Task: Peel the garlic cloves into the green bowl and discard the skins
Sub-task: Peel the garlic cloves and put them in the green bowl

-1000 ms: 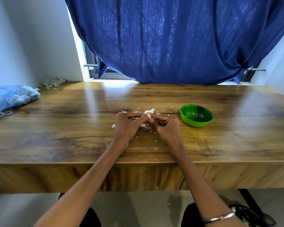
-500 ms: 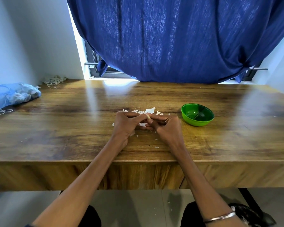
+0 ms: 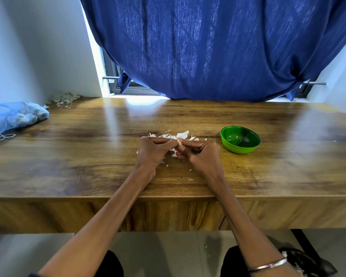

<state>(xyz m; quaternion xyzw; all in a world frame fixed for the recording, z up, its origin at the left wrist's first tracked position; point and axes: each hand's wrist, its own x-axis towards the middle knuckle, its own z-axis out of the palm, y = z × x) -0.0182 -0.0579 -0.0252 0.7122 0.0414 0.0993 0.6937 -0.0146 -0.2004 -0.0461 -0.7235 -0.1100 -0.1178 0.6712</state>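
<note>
Both hands meet over the middle of the wooden table (image 3: 88, 156). My left hand (image 3: 155, 151) and my right hand (image 3: 200, 154) pinch one small pale garlic clove (image 3: 179, 142) between their fingertips; only its tip shows. White garlic skins (image 3: 181, 135) lie scattered on the table just behind and under the hands. The green bowl (image 3: 240, 142) stands to the right of my right hand, a short gap away; its inside looks empty.
A blue mesh bag (image 3: 14, 116) of garlic lies at the table's far left. A heap of dry skins (image 3: 65, 98) sits in the back left corner. A blue curtain (image 3: 218, 47) hangs behind the table. The table's front edge runs under my forearms.
The hands stay together on the clove with only slight finger movement. The view has shifted a little, nothing else moved.
</note>
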